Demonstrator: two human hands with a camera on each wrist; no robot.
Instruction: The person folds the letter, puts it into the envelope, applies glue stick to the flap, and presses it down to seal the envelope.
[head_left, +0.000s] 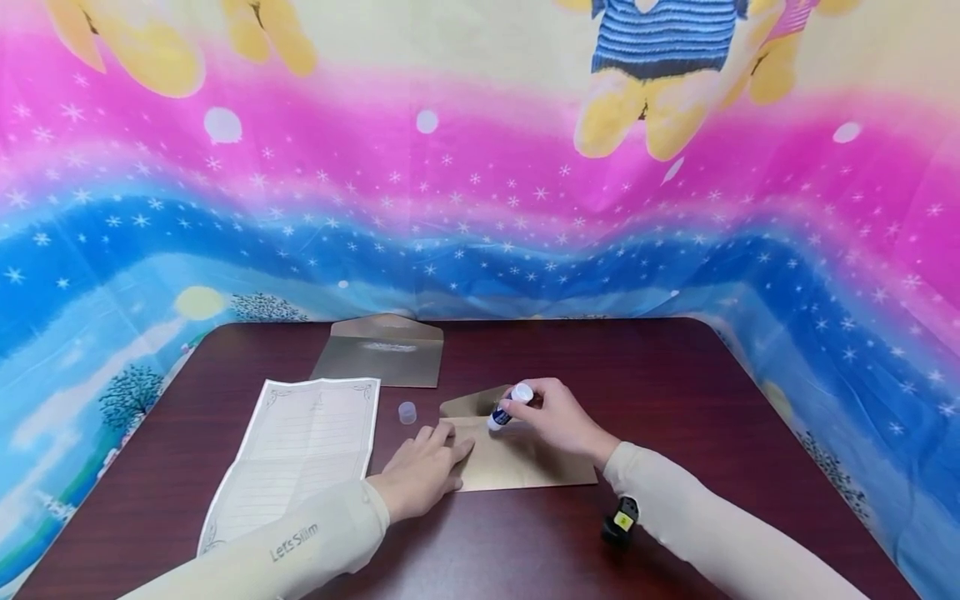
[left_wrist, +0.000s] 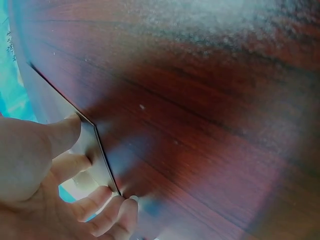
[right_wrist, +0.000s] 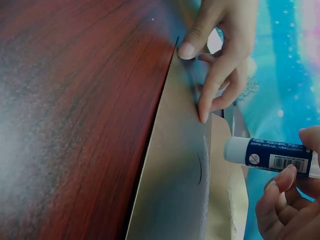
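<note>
A gold-brown envelope (head_left: pixel 525 467) lies on the table with its flap (head_left: pixel 474 403) unfolded away from the person. My left hand (head_left: pixel 423 468) rests on its left end, fingers spread and fingertips pressing the paper, as the left wrist view of the hand (left_wrist: pixel 57 170) also shows. Between thumb and fingers, my right hand (head_left: pixel 564 423) pinches a blue-and-white glue stick (right_wrist: pixel 280 157), tilted with its white lower end near the flap's fold. Whether that end touches the paper I cannot tell. Whitish streaks run along the fold and flap edge in the right wrist view.
Left of the envelope stands a small translucent cap (head_left: pixel 407 412). A creased, lined sheet with a decorative border (head_left: pixel 300 454) lies further left. Behind it is a second envelope (head_left: pixel 378 367), its flap up with a white smear. Patterned cloth (head_left: pixel 465 208) surrounds the dark table (head_left: pixel 660 375).
</note>
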